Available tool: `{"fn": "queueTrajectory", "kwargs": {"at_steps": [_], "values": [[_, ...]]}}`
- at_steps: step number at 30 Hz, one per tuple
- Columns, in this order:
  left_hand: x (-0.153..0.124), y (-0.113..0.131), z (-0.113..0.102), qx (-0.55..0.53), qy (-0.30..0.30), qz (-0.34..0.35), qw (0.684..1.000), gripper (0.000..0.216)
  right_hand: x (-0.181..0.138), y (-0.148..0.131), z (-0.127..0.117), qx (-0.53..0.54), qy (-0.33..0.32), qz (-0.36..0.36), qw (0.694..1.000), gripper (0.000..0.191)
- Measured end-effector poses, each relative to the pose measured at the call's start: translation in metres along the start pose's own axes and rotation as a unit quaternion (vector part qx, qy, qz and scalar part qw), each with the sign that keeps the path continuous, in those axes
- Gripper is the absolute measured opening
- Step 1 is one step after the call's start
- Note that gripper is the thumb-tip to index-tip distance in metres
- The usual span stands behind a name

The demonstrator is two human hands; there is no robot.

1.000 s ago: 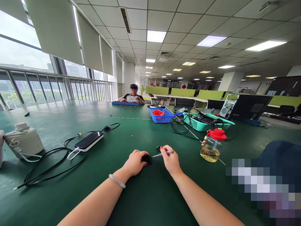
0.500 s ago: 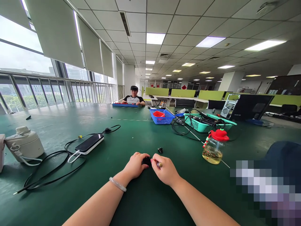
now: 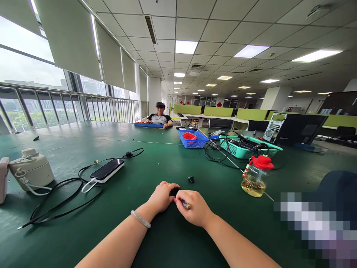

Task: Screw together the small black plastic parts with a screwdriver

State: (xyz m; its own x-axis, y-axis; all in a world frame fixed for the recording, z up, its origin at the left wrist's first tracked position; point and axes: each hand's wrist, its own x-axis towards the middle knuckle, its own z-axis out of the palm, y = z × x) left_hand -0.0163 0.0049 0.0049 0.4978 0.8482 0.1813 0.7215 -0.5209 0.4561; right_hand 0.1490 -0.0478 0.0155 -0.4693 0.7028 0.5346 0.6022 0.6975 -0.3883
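Your left grip (image 3: 163, 197) pinning black part (image 3: 174, 191); right grip (image 3: 195, 209) clasping screwdriver (image 3: 185, 204). Risk: tip slipping, jabbing left grip just beside it.

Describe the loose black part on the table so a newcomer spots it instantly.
On the green table, look beyond the left hand and the right hand gripping a slim tool, left of the red-lidded jar. The loose black part lies there alone; unlike the held black part between the hands, nothing touches it.

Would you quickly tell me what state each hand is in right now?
Left hand: closed on the small black part resting on the table.
Right hand: closed around a slim tool.
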Motion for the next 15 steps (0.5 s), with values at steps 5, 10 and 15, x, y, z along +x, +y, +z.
{"fn": "queueTrajectory", "kwargs": {"at_steps": [5,10,15], "values": [[-0.001,-0.0002,-0.0005,0.003,0.002,0.007,1.0,0.042,0.002,0.0067,0.0023,0.11,0.041,0.105,0.988,0.027],[-0.0009,-0.0008,-0.0005,0.005,0.0,0.005,1.0,0.043,0.0027,0.0091,0.0042,0.139,0.07,0.148,0.977,0.03],[-0.0008,0.0001,0.0001,0.007,0.001,0.003,1.0,0.041,-0.001,0.0017,-0.0032,0.064,0.05,0.011,0.997,0.027]]}}
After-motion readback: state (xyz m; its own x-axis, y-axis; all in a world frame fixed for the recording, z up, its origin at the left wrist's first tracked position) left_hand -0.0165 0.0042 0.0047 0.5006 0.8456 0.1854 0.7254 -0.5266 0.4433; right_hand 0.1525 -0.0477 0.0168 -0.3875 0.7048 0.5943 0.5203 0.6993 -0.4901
